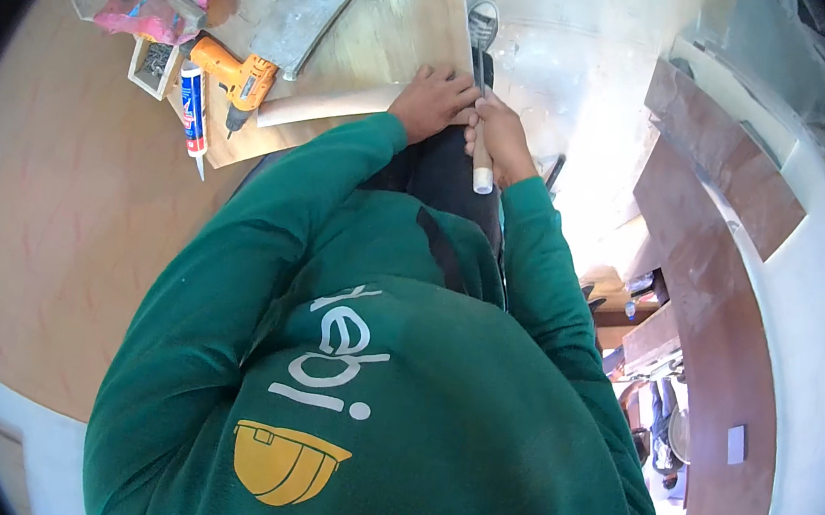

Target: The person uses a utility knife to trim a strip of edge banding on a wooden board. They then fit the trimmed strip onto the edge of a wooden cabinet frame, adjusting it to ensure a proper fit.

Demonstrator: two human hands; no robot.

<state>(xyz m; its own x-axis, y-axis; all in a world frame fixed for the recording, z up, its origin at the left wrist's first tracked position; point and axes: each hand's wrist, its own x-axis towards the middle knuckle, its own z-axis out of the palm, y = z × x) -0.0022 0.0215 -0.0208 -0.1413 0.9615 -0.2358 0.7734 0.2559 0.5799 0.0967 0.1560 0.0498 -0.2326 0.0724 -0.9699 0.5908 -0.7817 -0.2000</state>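
Note:
My right hand is closed around a light wooden handle with a pale end. A narrow grey metal blade runs from it away from me; it looks like a file, though a chisel is possible. Just to the left, my left hand grips the right end of a flat, pale wooden strip at the edge of a plywood board. Both hands nearly touch, and the blade lies against or beside the strip's end; the exact contact is hidden by my fingers.
An orange cordless drill, a sealant tube and a small box of screws lie to the left. Beyond them are a grey curved sheet and a pink plastic bag. Brown panels stand at right.

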